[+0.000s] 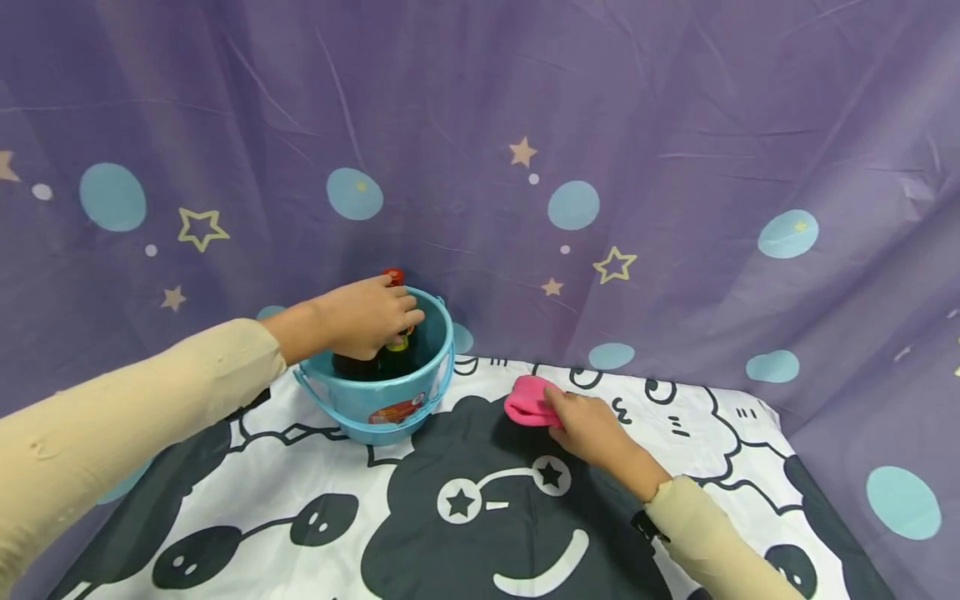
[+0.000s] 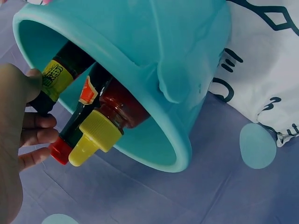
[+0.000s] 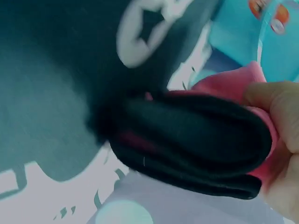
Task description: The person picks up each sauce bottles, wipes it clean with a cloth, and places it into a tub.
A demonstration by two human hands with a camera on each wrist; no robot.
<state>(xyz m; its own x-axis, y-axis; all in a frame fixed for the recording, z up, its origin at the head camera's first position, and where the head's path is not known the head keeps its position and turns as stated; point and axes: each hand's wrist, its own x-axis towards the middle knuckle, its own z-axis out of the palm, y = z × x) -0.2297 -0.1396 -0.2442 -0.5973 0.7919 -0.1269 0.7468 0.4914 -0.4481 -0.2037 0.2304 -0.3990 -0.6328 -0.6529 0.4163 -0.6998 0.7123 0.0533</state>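
My left hand (image 1: 367, 318) reaches over the mouth of a light-blue bucket (image 1: 382, 404). Its thumb and fingers grip the neck end of a dark bottle with a yellow label (image 2: 57, 77) and black cap. Beside it in the bucket, the left wrist view shows a dark bottle with a red cap (image 2: 60, 150) and a red sauce bottle with a yellow nozzle cap (image 2: 98, 133); the bucket wall hides their lower parts. Out to the right, my right hand (image 1: 596, 429) pinches a folded pink cloth (image 1: 528, 402) by its edge, its black side facing the right wrist camera.
A white and dark-grey cartoon-print cloth (image 1: 427, 550) covers the surface under the bucket. Behind it hangs a purple curtain (image 1: 465, 100) with blue dots and stars. The bucket's handle (image 1: 322, 404) lies down along its front.
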